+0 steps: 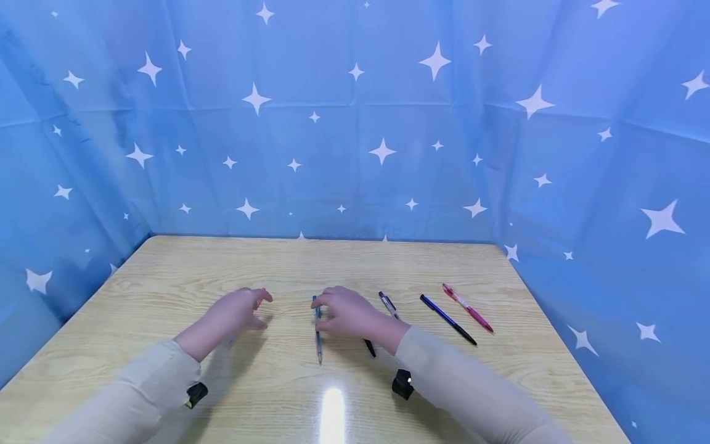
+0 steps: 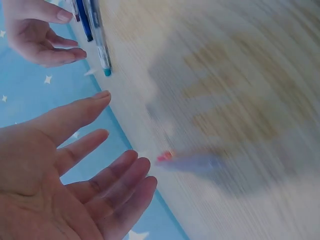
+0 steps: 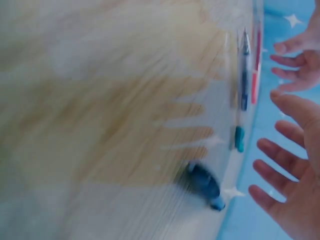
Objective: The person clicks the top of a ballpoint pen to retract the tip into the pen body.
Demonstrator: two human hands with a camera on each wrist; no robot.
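Note:
Over the left half of the table hovers my left hand (image 1: 235, 314), its fingers spread and nothing between them. A red-ended pen (image 2: 190, 161), blurred in the left wrist view, lies just past its fingertips; the hand mostly hides it in the head view. My right hand (image 1: 352, 314) is above the table's middle, fingers relaxed and slightly bent, holding nothing. Beside its fingertips lies a clear pen with a teal end (image 1: 318, 345). Beneath that hand and wrist lies a dark-ended pen (image 1: 389, 305), its middle hidden.
To the right of my right hand lie a blue pen with a black end (image 1: 448, 319) and a pink pen (image 1: 468, 308), both slanted. The wooden table (image 1: 310, 265) meets a blue star-patterned curtain (image 1: 327, 135) at the back and sides.

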